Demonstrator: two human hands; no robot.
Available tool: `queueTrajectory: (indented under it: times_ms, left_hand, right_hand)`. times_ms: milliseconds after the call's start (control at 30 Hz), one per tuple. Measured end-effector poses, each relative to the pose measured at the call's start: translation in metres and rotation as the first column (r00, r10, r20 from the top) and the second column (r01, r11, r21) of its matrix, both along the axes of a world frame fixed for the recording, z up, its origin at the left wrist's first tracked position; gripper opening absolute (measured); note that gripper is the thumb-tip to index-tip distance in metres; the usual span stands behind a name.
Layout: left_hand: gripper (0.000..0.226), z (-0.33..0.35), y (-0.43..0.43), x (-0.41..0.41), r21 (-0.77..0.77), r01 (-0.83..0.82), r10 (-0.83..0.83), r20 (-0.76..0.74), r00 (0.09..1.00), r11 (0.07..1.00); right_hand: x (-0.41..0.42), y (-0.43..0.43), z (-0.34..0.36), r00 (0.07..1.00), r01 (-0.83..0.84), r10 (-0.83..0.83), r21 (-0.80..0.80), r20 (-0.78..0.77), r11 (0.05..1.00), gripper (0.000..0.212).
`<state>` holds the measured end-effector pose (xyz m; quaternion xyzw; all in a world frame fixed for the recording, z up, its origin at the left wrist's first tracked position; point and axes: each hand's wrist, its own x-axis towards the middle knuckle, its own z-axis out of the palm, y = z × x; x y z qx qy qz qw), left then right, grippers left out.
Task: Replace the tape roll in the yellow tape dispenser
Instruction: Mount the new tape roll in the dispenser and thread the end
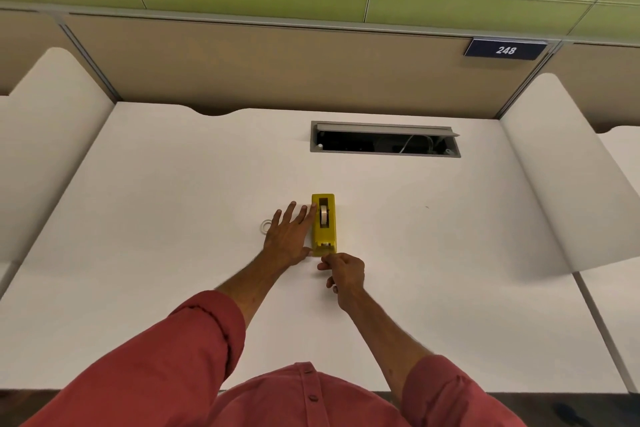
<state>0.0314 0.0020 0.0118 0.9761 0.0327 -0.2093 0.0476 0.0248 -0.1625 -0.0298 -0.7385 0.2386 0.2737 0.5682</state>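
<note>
The yellow tape dispenser (pixel 324 226) stands on the white desk (pixel 173 218), its cutter end toward me. A pale tape roll (pixel 324 214) sits in its slot. My left hand (pixel 289 236) lies flat against the dispenser's left side, fingers spread, thumb at its near corner. My right hand (pixel 341 273) is just below the cutter end, fingers curled and pinched together; whether a tape end is between them is too small to tell. A second, clear tape ring (pixel 266 226) lies flat on the desk left of my left hand, partly hidden by it.
An open cable hatch (pixel 385 140) is sunk in the desk at the back right. White side dividers (pixel 561 184) flank the desk, and a tan partition with a "248" sign (pixel 505 50) stands behind.
</note>
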Motion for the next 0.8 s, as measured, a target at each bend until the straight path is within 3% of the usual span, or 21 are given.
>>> queueTrajectory:
  times_ms: [300,400,667,800]
  left_hand:
    - [0.107,0.001,0.006,0.000,-0.038,-0.032,0.031,-0.028,0.999,0.999]
    - [0.107,0.001,0.005,0.001,-0.051,-0.039,0.037,-0.028,0.999,0.998]
    - [0.100,0.004,0.006,0.001,-0.071,-0.048,0.047,-0.021,0.999,0.996]
    - [0.094,0.006,0.011,0.001,-0.065,-0.039,0.038,-0.008,0.999,0.997]
  right_hand:
    - [0.000,0.000,0.007,0.962,-0.191,0.232,-0.245,0.147,0.950,0.026]
    - [0.001,-0.003,0.012,0.939,-0.241,0.310,-0.359,0.147,0.901,0.028]
    - [0.008,-0.005,0.021,0.894,-0.323,0.429,-0.479,0.128,0.816,0.025]
    - [0.014,-0.012,0.027,0.846,-0.392,0.528,-0.581,0.077,0.713,0.019]
